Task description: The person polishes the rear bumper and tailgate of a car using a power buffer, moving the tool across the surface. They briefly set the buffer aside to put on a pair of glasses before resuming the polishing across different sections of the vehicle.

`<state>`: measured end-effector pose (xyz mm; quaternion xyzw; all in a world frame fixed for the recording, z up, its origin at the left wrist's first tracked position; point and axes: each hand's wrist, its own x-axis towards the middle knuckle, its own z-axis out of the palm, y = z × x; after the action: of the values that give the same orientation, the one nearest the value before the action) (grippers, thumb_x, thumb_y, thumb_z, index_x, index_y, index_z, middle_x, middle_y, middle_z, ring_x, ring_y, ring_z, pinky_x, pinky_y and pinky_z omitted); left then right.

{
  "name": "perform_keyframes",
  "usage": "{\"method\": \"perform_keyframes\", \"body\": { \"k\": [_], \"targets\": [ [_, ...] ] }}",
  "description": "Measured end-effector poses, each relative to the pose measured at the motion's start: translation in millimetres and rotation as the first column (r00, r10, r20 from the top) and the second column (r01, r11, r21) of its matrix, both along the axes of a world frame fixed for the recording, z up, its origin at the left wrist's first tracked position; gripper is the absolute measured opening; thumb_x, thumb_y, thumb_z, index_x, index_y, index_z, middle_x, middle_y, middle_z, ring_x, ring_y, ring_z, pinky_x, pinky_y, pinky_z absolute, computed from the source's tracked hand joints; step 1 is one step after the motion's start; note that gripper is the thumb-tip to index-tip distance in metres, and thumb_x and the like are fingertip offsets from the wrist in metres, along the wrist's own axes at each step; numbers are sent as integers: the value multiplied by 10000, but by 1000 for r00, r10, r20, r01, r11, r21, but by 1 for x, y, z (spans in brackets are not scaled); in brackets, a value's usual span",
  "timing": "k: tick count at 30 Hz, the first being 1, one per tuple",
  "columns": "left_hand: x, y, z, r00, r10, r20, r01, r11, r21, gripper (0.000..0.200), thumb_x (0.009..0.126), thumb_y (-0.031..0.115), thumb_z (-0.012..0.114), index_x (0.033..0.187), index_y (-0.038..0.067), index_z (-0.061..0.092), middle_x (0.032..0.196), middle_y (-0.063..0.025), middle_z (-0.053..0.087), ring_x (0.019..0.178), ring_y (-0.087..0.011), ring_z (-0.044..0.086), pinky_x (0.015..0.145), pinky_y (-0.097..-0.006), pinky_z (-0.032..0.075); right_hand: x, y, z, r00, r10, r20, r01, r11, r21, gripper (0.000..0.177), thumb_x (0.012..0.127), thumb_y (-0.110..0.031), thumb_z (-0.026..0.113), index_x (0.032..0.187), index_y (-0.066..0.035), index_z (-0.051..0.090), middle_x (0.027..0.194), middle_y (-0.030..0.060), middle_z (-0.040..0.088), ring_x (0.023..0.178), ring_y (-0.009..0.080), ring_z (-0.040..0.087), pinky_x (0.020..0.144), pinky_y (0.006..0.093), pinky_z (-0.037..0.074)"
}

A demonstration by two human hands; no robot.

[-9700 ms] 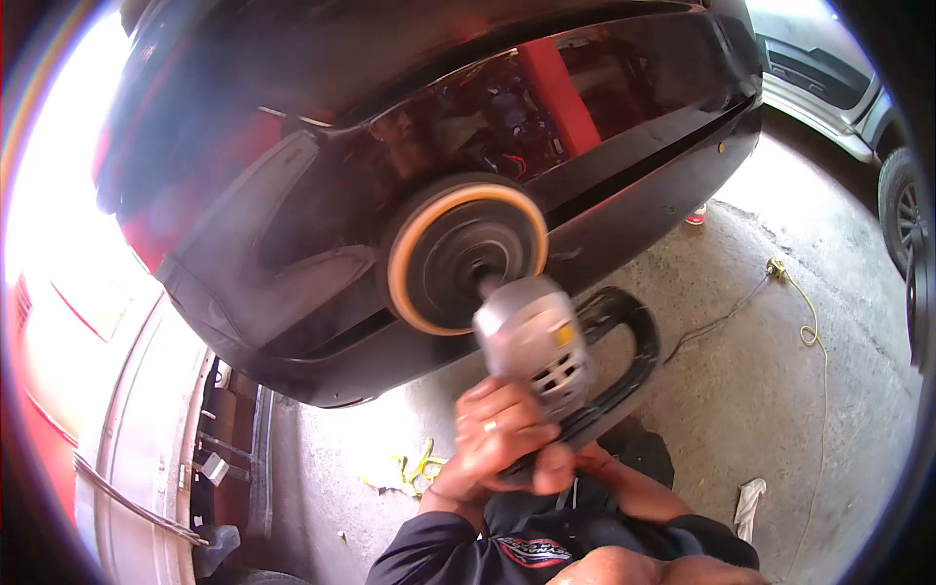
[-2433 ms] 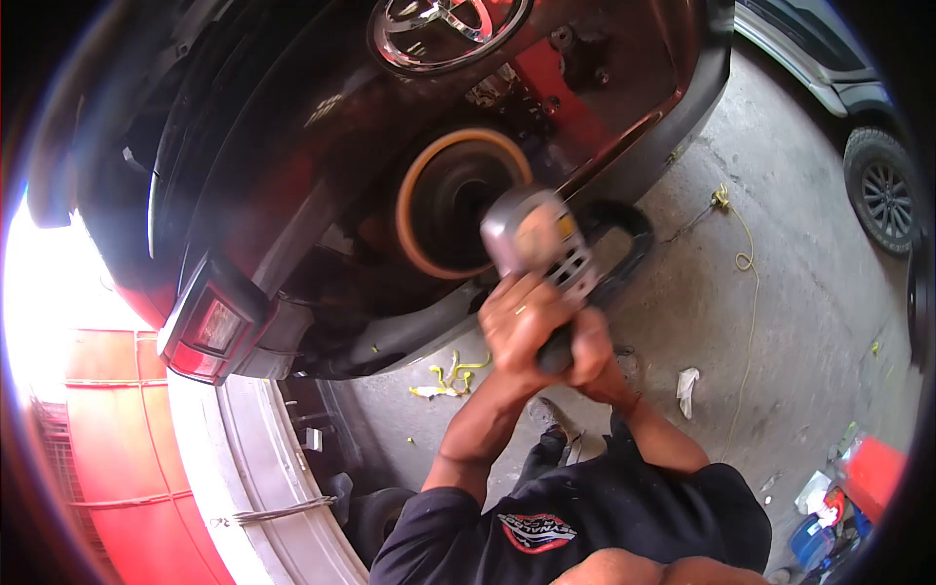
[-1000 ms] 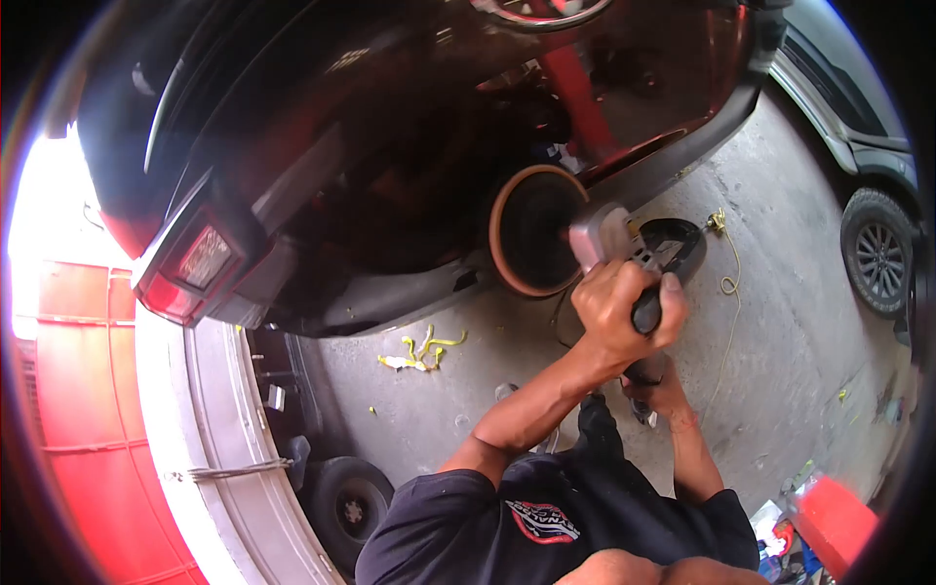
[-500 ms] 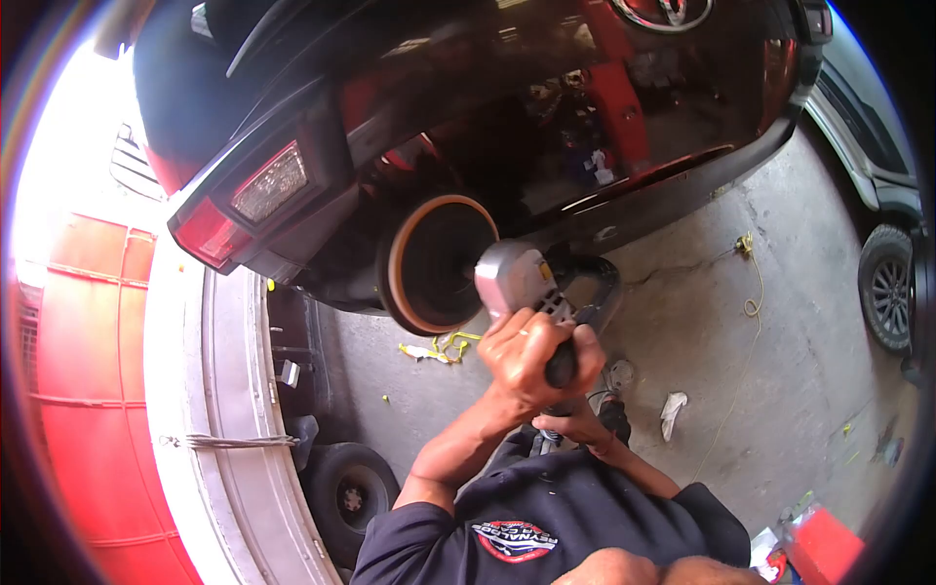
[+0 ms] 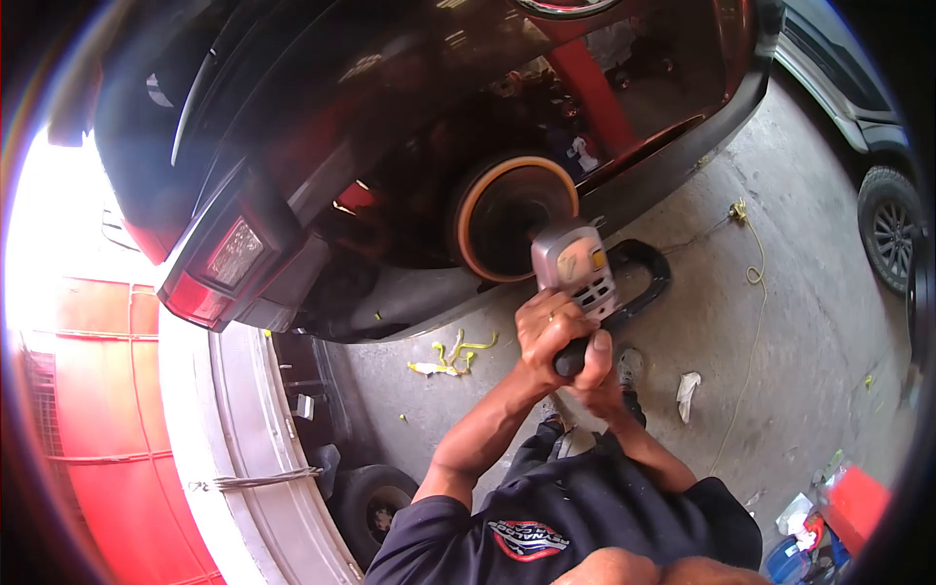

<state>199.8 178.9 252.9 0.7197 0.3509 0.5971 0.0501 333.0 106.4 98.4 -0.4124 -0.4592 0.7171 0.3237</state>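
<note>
A polisher (image 5: pixel 570 263) with a silver head is held between my two hands. My left hand (image 5: pixel 552 330) is closed around its body just behind the silver head. Below it, my right hand (image 5: pixel 597 378) is closed on the dark rear grip, thumb up. The round polishing pad (image 5: pixel 507 224), dark with an orange rim, is against or very close to the glossy dark rear panel of a vehicle (image 5: pixel 390 195); exact contact is hard to tell. A black loop handle (image 5: pixel 655 278) sticks out on the polisher's right side.
To the left are the tail light (image 5: pixel 234 253) and a white-and-red truck side (image 5: pixel 239 419) with a tyre (image 5: pixel 375 507). A yellow cord (image 5: pixel 756 278), yellow-green strips (image 5: pixel 453 356) and a white scrap (image 5: pixel 688 395) lie on the concrete. Another vehicle's wheel (image 5: pixel 889 232) stands right.
The polisher and both hands have shifted right and slightly up across the view, the pad moving along the panel away from the tail light. The camera view has also shifted.
</note>
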Motion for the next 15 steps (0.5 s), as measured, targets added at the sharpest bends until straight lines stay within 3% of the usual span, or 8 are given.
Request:
{"method": "perform_keyframes", "body": {
  "k": [1,3,7,8,11,15],
  "targets": [
    [8,6,-1,998,10,66,-11,1000,17,117,718,55,631,788,11,549,646,-76,578,497,-201,532,504,-354,414,16,5,-15,999,20,48,-17,998,-59,602,781,-118,794,1315,-7,538,1161,78,648,1110,144,601,945,325,485],
    [20,9,-3,985,26,173,-30,999,18,97,757,55,599,802,-5,536,648,-94,577,506,-200,532,518,-364,421,45,8,-32,984,15,176,-36,993,114,605,771,-127,795,1303,4,538,1137,96,669,1071,152,625,925,341,504],
    [33,-4,-18,897,137,420,-163,986,25,116,742,56,607,773,-26,530,646,-126,581,488,-200,516,494,-334,390,90,19,29,968,-68,242,26,985,173,652,721,-146,804,1291,21,537,1133,125,690,1057,186,649,932,363,516],
    [31,-15,-29,920,196,340,-194,980,-40,141,804,91,519,864,-26,467,626,-160,550,530,-206,522,543,-384,433,99,19,35,948,-31,318,-27,984,177,696,703,-171,799,1316,11,523,1116,159,696,1050,245,666,931,380,524],
    [42,-17,-39,841,221,494,-230,972,-44,153,814,116,511,835,-18,441,615,-174,544,530,-205,517,549,-381,428,118,22,44,857,55,513,-155,976,154,808,664,-234,784,1386,-26,485,1060,243,710,1021,420,684,888,450,551],
    [58,-6,-34,768,210,605,-205,976,-79,97,797,60,541,822,-23,499,643,-132,551,526,-188,524,525,-348,429,141,28,57,813,88,576,-118,993,15,761,653,-228,783,1333,-16,517,1043,238,711,1013,433,681,859,460,546]
  ]
}}
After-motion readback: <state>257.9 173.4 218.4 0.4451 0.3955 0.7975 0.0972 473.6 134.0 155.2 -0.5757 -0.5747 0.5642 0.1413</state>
